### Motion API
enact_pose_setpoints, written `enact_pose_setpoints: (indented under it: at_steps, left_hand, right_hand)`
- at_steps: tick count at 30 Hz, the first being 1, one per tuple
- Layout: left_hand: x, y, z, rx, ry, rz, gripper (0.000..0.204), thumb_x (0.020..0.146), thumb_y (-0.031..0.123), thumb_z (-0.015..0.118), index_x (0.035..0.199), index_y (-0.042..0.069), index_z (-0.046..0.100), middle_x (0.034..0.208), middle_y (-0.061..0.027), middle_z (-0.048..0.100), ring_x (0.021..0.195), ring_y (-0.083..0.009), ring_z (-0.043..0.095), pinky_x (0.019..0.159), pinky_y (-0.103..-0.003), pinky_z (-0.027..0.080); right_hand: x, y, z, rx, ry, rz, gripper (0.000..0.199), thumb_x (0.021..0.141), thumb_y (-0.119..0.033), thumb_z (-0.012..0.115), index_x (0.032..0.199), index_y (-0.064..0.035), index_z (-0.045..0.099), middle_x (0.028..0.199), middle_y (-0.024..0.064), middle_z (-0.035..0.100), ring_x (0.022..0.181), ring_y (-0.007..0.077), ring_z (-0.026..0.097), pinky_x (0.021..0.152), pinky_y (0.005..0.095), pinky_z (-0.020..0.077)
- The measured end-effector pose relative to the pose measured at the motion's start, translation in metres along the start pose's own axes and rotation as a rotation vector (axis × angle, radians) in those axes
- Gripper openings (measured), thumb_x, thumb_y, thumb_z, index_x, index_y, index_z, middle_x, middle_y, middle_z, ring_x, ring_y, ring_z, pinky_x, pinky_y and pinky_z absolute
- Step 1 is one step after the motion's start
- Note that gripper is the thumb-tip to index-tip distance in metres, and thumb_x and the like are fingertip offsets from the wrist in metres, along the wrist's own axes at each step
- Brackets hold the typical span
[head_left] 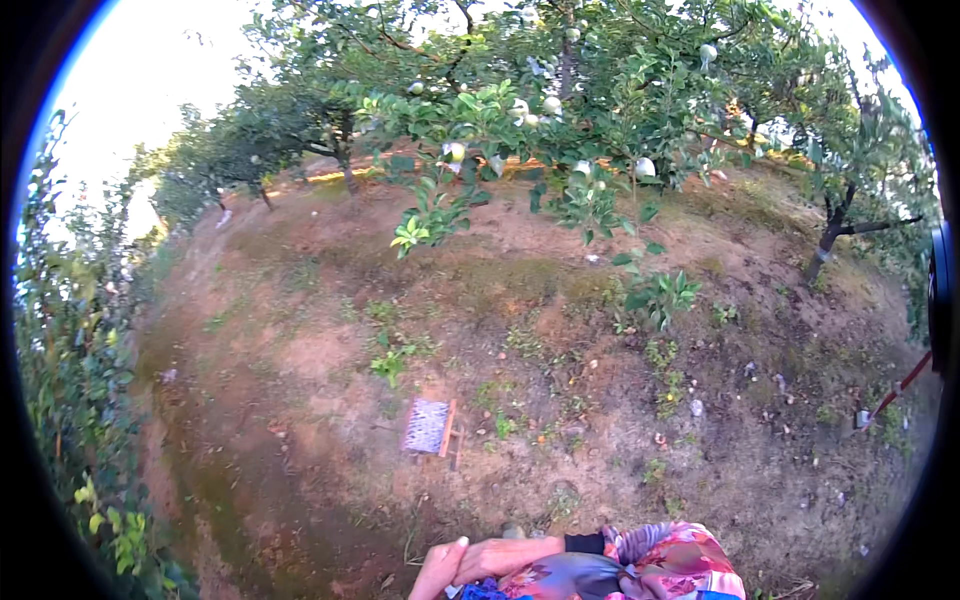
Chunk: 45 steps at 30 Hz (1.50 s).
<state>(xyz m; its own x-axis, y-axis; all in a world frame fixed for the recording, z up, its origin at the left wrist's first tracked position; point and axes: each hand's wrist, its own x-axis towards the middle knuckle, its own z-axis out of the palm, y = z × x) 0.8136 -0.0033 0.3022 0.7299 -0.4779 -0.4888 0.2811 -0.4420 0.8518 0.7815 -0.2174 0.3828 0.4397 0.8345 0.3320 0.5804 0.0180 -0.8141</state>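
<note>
Only a small part of the person showed, at the lower edge of the head view. Hands (480,565) were bare, no gloves, no rings or watch visible. Sleeve (660,565) was a loose, shiny-looking fabric with a busy multicolour print: pink, red, purple, blue, some pale patches. A narrow black cuff (583,543) sat at the wrist. A bit of blue fabric (480,591) showed below, kind unclear.

An orchard in daylight — bare reddish soil (330,350) with patchy weeds, sloping up to trees (560,90) hung with bagged fruit (645,167). A hedge (70,330) lines the left edge (sky white, overexposed). A small stool (430,428) stands mid-ground.
</note>
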Motion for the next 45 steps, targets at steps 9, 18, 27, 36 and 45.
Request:
enact_pose_setpoints:
  at_steps: [9,18,27,36,45]
  left_hand:
    - [0.129,0.061,-0.058,-0.234,0.125,0.009,0.044,0.101,0.04,0.048,0.072,0.008,0.056,0.054,0.0018,0.049,0.046,-0.007,0.045,0.044,-0.023,0.036]
    - [0.242,0.168,-0.003,0.021,-0.036,0.183,0.03,0.1,0.028,0.053,0.085,0.003,0.06,0.061,0.0026,0.051,0.054,-0.0052,0.048,0.049,-0.022,0.039]
    - [0.375,0.309,0.094,0.26,0.021,0.455,0.022,0.096,0.022,0.059,0.094,0.001,0.063,0.062,-0.0043,0.054,0.058,-0.009,0.051,0.053,-0.028,0.041]
    - [0.484,0.484,0.191,0.238,0.163,0.694,0.037,0.093,0.016,0.065,0.126,0.006,0.05,0.09,-0.0027,0.063,0.069,-0.0087,0.059,0.061,-0.025,0.049]
    - [0.515,0.473,0.203,-0.05,0.13,0.579,0.018,0.092,0.001,0.06,0.111,0.002,0.059,0.095,-0.006,0.067,0.07,-0.0088,0.062,0.061,-0.023,0.051]
  right_hand:
    - [-0.074,0.044,-0.175,-0.748,0.895,0.551,0.029,0.085,-0.011,0.063,0.113,-0.0032,0.064,0.095,0.016,0.068,0.086,0.0341,0.067,0.077,0.0417,0.0547]
    - [-0.174,0.05,-0.375,-1.085,1.525,0.61,0.015,0.085,-0.009,0.066,0.099,-0.0069,0.069,0.086,0.0099,0.067,0.074,0.0275,0.062,0.07,0.0362,0.0476]
    - [-0.262,0.115,-0.558,-1.388,1.348,0.797,0.048,0.07,-0.027,0.08,0.112,-0.009,0.065,0.106,0.0053,0.058,0.103,0.0251,0.051,0.091,0.0419,0.035]
    - [-0.285,0.153,-0.564,-0.999,1.319,0.585,0.014,0.071,-0.013,0.075,0.085,-0.0131,0.07,0.078,0.0016,0.058,0.085,0.0217,0.055,0.084,0.0384,0.0347]
    - [-0.3,0.157,-0.551,-0.581,1.329,0.614,0.015,0.081,-0.015,0.069,0.094,-0.01,0.072,0.079,0.001,0.062,0.077,0.0191,0.056,0.084,0.0354,0.0344]
